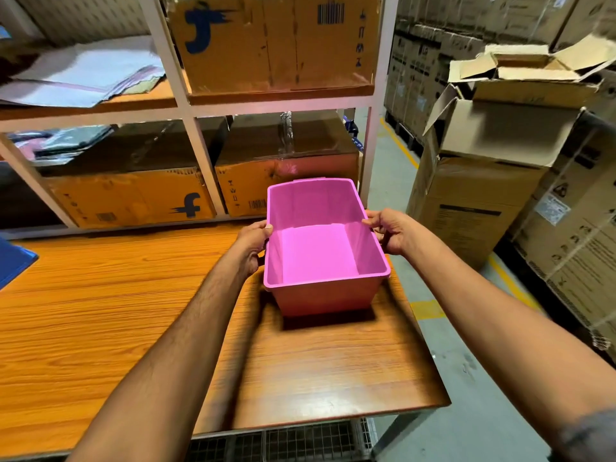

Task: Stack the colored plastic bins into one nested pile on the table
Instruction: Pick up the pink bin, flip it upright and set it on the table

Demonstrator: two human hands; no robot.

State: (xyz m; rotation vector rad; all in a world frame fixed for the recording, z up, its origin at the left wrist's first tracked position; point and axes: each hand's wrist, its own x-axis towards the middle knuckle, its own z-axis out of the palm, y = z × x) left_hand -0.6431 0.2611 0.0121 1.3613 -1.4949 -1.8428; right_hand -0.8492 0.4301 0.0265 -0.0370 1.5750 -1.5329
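Pink bin [316, 255] is gripped at both side rims: left hand [253, 241] is curled over the left rim, right hand [388, 230] is pinching the right rim. It is held between the hands, low over the wooden table [100, 311]; contact cannot be told. Nothing is nested inside, so no pile is seen yet and most of the task is judged left. A blue edge [13, 261], possibly another bin, is seen far left of the grip. Beyond the grip, a shelf rack [186, 108] is loaded with boxes; to its right, cartons [483, 181] are stacked.
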